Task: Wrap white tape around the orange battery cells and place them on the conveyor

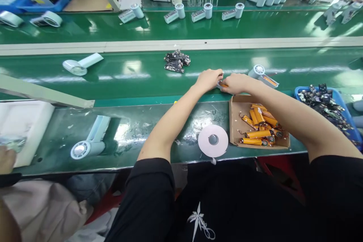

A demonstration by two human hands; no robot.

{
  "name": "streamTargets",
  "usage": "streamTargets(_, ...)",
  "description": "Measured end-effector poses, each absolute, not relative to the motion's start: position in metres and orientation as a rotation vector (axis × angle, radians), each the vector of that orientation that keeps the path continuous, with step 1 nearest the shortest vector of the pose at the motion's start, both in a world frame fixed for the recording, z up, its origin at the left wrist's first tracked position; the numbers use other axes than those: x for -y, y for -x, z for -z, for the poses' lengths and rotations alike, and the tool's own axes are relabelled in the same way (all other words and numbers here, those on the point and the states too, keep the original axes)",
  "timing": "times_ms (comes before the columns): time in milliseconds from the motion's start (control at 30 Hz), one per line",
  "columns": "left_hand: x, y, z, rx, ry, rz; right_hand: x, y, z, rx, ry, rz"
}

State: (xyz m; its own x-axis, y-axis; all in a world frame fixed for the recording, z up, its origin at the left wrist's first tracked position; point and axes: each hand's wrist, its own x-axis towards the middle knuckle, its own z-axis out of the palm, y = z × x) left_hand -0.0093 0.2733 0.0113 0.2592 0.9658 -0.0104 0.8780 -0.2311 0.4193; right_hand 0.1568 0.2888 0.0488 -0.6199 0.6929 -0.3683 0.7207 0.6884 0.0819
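Observation:
Both of my hands meet over the green belt. My left hand (210,79) has its fingers closed on the left end of a small light-coloured housing (219,85). From the right, my right hand (235,83) grips the same piece, with a bit of orange showing under its fingers. Most of the piece is hidden by the hands. Just right of them lies a white handheld fan (258,70) with its handle open and orange inside. Below my right forearm, a cardboard tray (236,121) holds several orange battery cells (258,134). A roll of white tape (204,140) lies near the table's front edge.
Circuit boards (176,61) are piled on the belt, and more fill a blue bin (344,102) at right. Fans lie at left on the belt (76,67) and table (82,149). A metal post (42,90) slants in at left. Other people's hands are at the far side and far left.

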Motion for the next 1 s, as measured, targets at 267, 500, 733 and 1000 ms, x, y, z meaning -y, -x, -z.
streamTargets(267,-0.294,0.156,0.003,-1.671,-2.404,-0.326,-0.349,-0.179,-0.080,-3.069,-1.460,0.800)
streamTargets(500,-0.386,0.234,-0.002,-1.809,-2.291,0.289,-0.421,-0.072,-0.054,-2.845,-1.170,0.581)
streamTargets(733,-0.413,0.211,0.001,-1.649,-2.292,0.387,-0.419,-0.032,-0.017,-2.795,-1.170,0.571)
streamTargets(1000,-0.354,0.200,-0.005,-1.650,-2.320,0.229,-0.410,-0.042,-0.034,-2.772,-1.051,0.937)
